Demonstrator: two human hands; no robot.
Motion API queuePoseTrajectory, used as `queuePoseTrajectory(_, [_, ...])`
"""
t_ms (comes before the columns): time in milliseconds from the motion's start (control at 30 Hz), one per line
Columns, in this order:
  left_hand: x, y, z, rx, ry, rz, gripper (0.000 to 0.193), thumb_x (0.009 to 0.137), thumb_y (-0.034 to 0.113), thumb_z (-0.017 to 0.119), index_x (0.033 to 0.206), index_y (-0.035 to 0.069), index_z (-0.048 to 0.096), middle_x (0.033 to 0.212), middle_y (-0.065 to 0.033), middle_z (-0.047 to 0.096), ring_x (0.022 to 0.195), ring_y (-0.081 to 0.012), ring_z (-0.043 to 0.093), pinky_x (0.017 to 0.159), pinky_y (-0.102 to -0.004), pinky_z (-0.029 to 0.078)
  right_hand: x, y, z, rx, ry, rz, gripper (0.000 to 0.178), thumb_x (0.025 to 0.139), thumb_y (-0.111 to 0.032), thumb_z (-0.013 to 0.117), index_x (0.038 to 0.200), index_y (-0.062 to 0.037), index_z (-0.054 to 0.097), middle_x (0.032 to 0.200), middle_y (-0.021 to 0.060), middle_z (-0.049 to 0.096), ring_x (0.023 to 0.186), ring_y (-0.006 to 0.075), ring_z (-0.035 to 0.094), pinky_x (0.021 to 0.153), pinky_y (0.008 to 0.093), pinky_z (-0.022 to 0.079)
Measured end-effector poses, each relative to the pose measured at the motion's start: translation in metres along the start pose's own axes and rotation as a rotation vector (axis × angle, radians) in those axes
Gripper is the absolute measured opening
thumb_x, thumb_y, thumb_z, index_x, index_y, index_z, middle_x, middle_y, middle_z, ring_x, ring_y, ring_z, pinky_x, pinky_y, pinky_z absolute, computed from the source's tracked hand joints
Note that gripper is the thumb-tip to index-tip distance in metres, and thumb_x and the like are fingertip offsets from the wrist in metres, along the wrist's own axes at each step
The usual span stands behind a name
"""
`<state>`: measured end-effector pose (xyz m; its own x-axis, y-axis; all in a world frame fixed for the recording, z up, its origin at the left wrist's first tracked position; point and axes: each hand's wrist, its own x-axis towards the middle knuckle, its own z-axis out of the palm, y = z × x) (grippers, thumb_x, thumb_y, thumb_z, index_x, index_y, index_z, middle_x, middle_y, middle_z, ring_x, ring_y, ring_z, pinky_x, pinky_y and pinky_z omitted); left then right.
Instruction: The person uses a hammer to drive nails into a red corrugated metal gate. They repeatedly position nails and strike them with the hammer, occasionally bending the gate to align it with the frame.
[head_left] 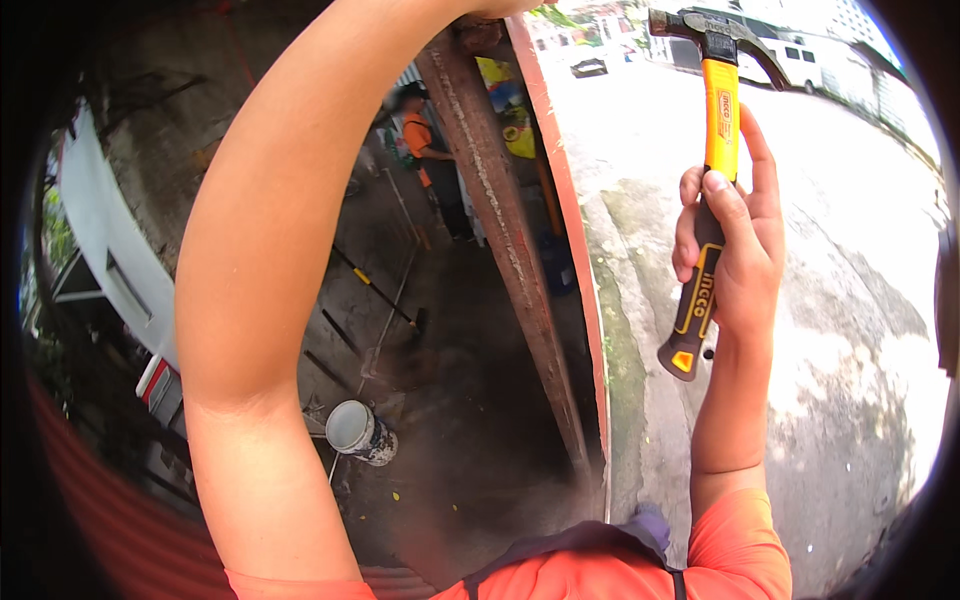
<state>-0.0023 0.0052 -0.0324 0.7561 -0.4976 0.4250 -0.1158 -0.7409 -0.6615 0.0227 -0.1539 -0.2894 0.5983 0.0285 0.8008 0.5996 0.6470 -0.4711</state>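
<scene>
My right hand point(750, 240) is wrapped round the grip of a claw hammer point(722, 110), the index finger stretched up along the handle. The hammer stands nearly upright, its dark metal head at the top and its yellow and black handle slanting down to the left. My left arm is raised across the left half of the view. Only a sliver of my left hand point(505, 8) shows at the upper edge, close to the top of a brown beam point(500, 210); its fingers are cut off from sight.
A paint-stained white bucket point(350, 428) stands on the dark floor, with a long-handled tool point(372, 283) beyond it. Farther back is a person in an orange shirt point(420, 135). To the right, past a reddish edge point(575, 220), runs a sunlit road point(850, 350) with a white van point(797, 65).
</scene>
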Motion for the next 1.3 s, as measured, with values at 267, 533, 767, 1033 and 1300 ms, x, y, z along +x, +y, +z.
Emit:
queuePoseTrajectory(267, [-0.003, 0.023, -0.003, 0.030, 0.063, -0.282, 0.016, 0.088, 0.007, 0.070, 0.101, 0.000, 0.076, 0.089, -0.0227, 0.073, 0.084, -0.0338, 0.074, 0.075, -0.0409, 0.056, 0.050, 0.030, -0.072, -0.019, -0.261, -0.157, 0.058, 0.107, -0.012, 0.051, 0.162, -0.0125, 0.033, 0.081, 0.0032, 0.057, 0.051, 0.0060, 0.055, 0.045, 0.0218, 0.048])
queuePoseTrajectory(533, [-0.002, 0.016, -0.004, 0.037, -0.081, -0.276, 0.021, 0.093, 0.015, 0.071, 0.108, 0.001, 0.076, 0.100, -0.0217, 0.075, 0.095, -0.0362, 0.073, 0.085, -0.0404, 0.057, 0.102, 0.036, -0.057, -0.112, -0.379, -0.169, 0.057, 0.108, -0.013, 0.050, 0.162, -0.0232, 0.036, 0.076, -0.0007, 0.051, 0.048, 0.0027, 0.049, 0.041, 0.0215, 0.044])
queuePoseTrajectory(767, [-0.003, 0.010, -0.003, 0.137, -0.013, -0.183, 0.022, 0.095, 0.017, 0.069, 0.107, 0.000, 0.076, 0.100, -0.0211, 0.075, 0.097, -0.0353, 0.073, 0.085, -0.0405, 0.058, 0.110, 0.050, -0.039, -0.058, -0.331, -0.220, 0.056, 0.108, -0.014, 0.051, 0.161, -0.0237, 0.038, 0.067, -0.0042, 0.045, 0.048, 0.0032, 0.047, 0.043, 0.0230, 0.044])
queuePoseTrajectory(1033, [-0.020, 0.007, 0.009, 0.120, 0.053, -0.287, 0.022, 0.101, 0.014, 0.065, 0.116, 0.001, 0.071, 0.104, -0.0118, 0.078, 0.097, -0.0235, 0.075, 0.088, -0.0328, 0.057, 0.110, 0.074, -0.031, -0.008, -0.213, -0.350, 0.055, 0.109, -0.013, 0.050, 0.162, -0.0190, 0.036, 0.066, -0.0042, 0.049, 0.047, 0.0026, 0.046, 0.043, 0.0228, 0.042])
queuePoseTrajectory(1300, [-0.017, 0.018, 0.010, 0.021, 0.107, -0.259, 0.019, 0.097, 0.011, 0.067, 0.108, -0.003, 0.072, 0.099, -0.0203, 0.075, 0.095, -0.0306, 0.075, 0.082, -0.0364, 0.058, 0.111, 0.075, -0.026, 0.068, -0.246, -0.353, 0.056, 0.109, -0.011, 0.049, 0.163, -0.0158, 0.032, 0.064, -0.0027, 0.050, 0.047, 0.0029, 0.047, 0.043, 0.0207, 0.041])
